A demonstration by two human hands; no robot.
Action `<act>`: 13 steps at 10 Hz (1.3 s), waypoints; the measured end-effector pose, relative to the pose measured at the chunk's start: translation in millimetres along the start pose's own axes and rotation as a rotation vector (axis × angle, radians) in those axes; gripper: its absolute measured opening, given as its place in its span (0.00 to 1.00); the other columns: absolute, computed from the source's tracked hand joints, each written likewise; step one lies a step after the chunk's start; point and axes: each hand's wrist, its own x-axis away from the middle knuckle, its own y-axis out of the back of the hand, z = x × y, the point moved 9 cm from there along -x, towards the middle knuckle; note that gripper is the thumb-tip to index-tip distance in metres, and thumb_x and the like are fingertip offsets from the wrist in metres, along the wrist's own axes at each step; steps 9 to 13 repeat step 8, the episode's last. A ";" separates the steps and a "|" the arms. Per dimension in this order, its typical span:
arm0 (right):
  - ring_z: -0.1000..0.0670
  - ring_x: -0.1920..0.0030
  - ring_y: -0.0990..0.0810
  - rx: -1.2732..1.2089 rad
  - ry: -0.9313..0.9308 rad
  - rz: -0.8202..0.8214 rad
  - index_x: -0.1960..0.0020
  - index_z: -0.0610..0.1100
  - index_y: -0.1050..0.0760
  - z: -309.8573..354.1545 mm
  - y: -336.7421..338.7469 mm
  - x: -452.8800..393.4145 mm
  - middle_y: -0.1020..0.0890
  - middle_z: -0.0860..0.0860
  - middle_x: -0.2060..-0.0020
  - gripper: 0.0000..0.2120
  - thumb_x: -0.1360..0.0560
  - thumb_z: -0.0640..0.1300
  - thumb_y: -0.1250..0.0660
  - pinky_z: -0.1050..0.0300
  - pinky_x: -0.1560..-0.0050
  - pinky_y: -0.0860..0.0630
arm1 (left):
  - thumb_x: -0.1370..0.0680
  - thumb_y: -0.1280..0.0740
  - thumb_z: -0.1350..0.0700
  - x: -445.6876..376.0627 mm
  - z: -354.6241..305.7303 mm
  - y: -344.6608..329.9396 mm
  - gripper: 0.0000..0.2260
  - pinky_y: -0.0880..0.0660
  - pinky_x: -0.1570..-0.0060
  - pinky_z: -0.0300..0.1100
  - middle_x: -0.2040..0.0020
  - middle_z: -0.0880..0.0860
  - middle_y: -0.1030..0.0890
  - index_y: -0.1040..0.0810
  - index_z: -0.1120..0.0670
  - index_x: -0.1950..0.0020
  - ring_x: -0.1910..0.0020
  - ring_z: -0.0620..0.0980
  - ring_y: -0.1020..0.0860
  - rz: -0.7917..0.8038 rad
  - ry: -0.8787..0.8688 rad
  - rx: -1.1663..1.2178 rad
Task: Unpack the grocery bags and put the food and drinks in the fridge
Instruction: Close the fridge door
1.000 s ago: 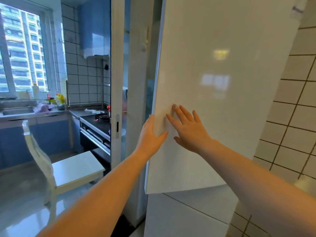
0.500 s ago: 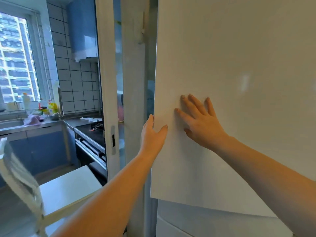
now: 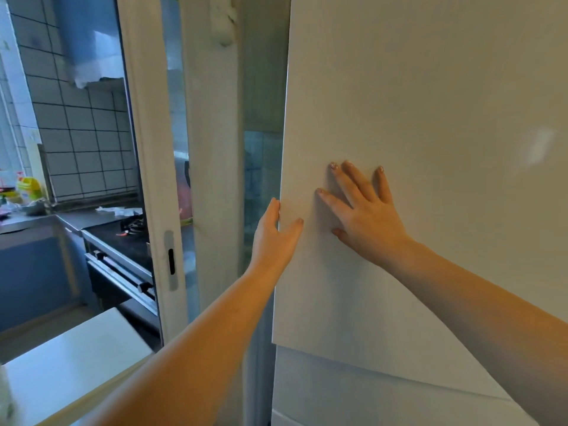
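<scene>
In the head view, the right half of the frame is filled by the fridge door (image 3: 430,149), a smooth, glossy white slab with a straight lower edge, below which a second white panel (image 3: 353,392) is seen. The right hand (image 3: 365,216) is laid flat on the door's face, its fingers straight and spread. The left hand (image 3: 276,232) is set against the door's left edge, thumb resting on the front face; the fingers pass behind the edge and are hidden, so it cannot be told whether they are curled. Both forearms are cut off by the lower border.

Left of the fridge, a white sliding door frame (image 3: 144,149) with a slotted metal latch is seen, and beyond it a kitchen with square white wall tiles, a dark stove (image 3: 123,241) and a steel counter (image 3: 27,219). The small items on the counter are blurred and cannot be identified. A flat white surface (image 3: 67,364) is cut off at lower left.
</scene>
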 end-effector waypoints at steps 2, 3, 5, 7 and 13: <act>0.40 0.26 0.44 0.034 -0.102 0.119 0.32 0.45 0.31 -2.9 -16.9 -12.4 0.41 0.40 0.26 0.35 0.37 0.43 0.24 0.32 0.32 0.47 | 0.23 0.36 0.55 -25.6 5.0 -12.6 0.22 0.28 0.45 0.39 0.38 0.44 0.25 0.34 0.48 0.30 0.41 0.43 0.26 0.132 -0.046 -0.017; 0.40 0.25 0.50 0.060 -0.140 0.217 0.29 0.46 0.35 -2.4 -23.3 -20.1 0.47 0.41 0.25 0.37 0.35 0.45 0.25 0.33 0.31 0.49 | 0.24 0.35 0.56 -39.1 7.5 -16.5 0.21 0.29 0.50 0.36 0.40 0.45 0.25 0.35 0.49 0.32 0.43 0.44 0.26 0.219 -0.075 -0.009; 0.44 0.24 0.59 0.063 -0.213 0.346 0.25 0.50 0.46 -3.1 -28.3 -26.4 0.58 0.45 0.24 0.38 0.30 0.46 0.29 0.38 0.29 0.51 | 0.26 0.33 0.58 -53.8 12.9 -20.7 0.23 0.30 0.55 0.32 0.40 0.48 0.26 0.35 0.46 0.34 0.44 0.46 0.26 0.305 -0.146 0.044; 0.45 0.24 0.52 -0.187 -0.390 0.188 0.25 0.48 0.43 -10.3 -2.5 -26.6 0.46 0.46 0.24 0.36 0.28 0.48 0.30 0.45 0.27 0.45 | 0.26 0.31 0.57 -58.2 -0.5 -0.8 0.31 0.40 0.31 0.43 0.28 0.48 0.36 0.40 0.50 0.26 0.29 0.47 0.39 0.282 -0.278 -0.032; 0.43 0.25 0.49 -0.255 -0.514 0.088 0.25 0.45 0.42 -22.7 16.1 -15.5 0.45 0.43 0.25 0.37 0.29 0.49 0.29 0.51 0.26 0.48 | 0.26 0.30 0.56 -57.8 -25.1 10.2 0.34 0.40 0.32 0.41 0.27 0.50 0.38 0.43 0.51 0.25 0.29 0.46 0.38 0.280 -0.389 -0.058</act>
